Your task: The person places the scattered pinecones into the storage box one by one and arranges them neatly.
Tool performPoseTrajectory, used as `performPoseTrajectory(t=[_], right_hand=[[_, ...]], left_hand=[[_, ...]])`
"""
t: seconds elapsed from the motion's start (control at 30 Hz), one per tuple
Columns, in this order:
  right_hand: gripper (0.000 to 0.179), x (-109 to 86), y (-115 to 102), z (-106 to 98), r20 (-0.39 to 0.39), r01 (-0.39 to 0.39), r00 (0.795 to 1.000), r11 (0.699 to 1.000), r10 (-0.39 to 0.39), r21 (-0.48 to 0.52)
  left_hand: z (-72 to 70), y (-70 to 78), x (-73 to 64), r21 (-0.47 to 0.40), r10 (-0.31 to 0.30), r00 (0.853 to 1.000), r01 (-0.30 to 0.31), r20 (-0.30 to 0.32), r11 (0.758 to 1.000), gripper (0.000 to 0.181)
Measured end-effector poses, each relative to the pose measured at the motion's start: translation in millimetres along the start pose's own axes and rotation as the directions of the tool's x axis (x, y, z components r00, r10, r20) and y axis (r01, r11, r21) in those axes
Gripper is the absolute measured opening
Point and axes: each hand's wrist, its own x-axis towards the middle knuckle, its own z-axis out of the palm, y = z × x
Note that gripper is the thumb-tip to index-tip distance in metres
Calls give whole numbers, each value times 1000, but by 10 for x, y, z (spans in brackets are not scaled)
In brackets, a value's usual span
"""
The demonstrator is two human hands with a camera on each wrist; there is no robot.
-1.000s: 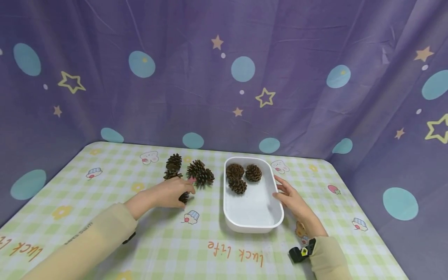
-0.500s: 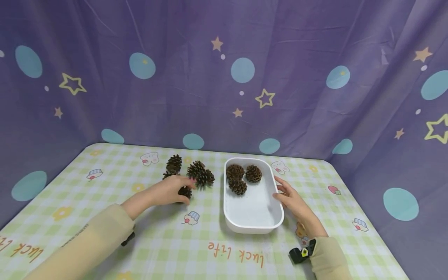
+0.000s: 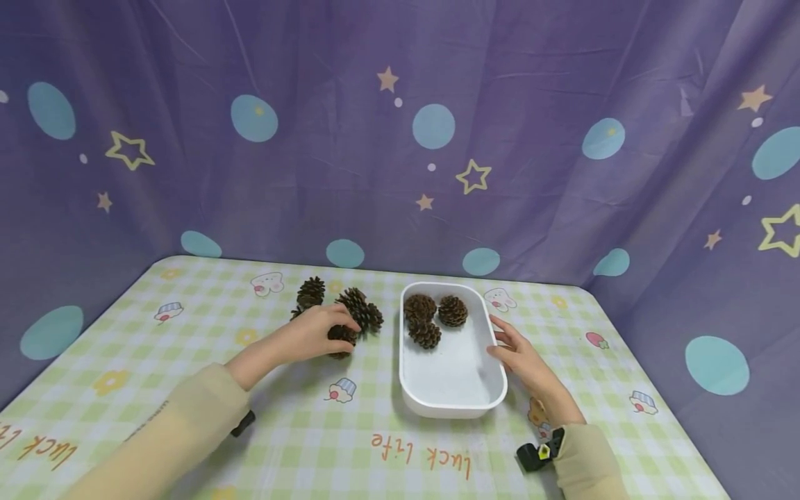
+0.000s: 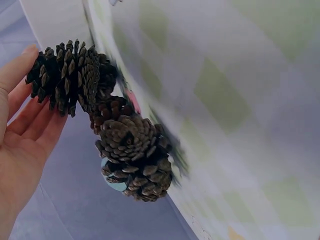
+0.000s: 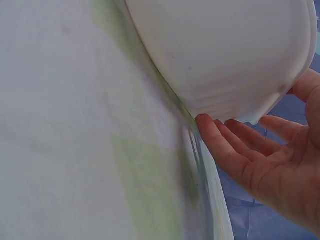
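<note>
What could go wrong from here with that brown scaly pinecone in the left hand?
The left hand holds the brown scaly pinecone close to loose brown pinecones, so lifting it might knock one aside. The right hand touches only one side of the white rectangular tray, so a bump could slide it. A cone dropped on the tray's bare floor may roll.

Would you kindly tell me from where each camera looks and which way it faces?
Head: on the person's head, facing forward and down at the checkered tablecloth, white tray and pine cones; the left hand, right hand and sleeves show.
Left wrist: worn there, looking at the held pine cone; only the left hand shows.
Right wrist: worn there, looking at the white tray's outer side; only the right hand shows.
Shared: head and right wrist views both show the white tray and right hand.
</note>
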Motion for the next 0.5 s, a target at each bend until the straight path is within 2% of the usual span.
performPoseTrajectory(t=[0.23, 0.5], right_hand=[[66, 30, 23, -6, -1, -1, 1000, 1000, 1, 10], [66, 36, 37, -6, -8, -11, 1000, 1000, 11, 10]], left_hand=[[-7, 93, 63, -30, -33, 997, 31, -64, 999, 33], [-18, 212, 152, -68, -33, 991, 24, -129, 997, 37]])
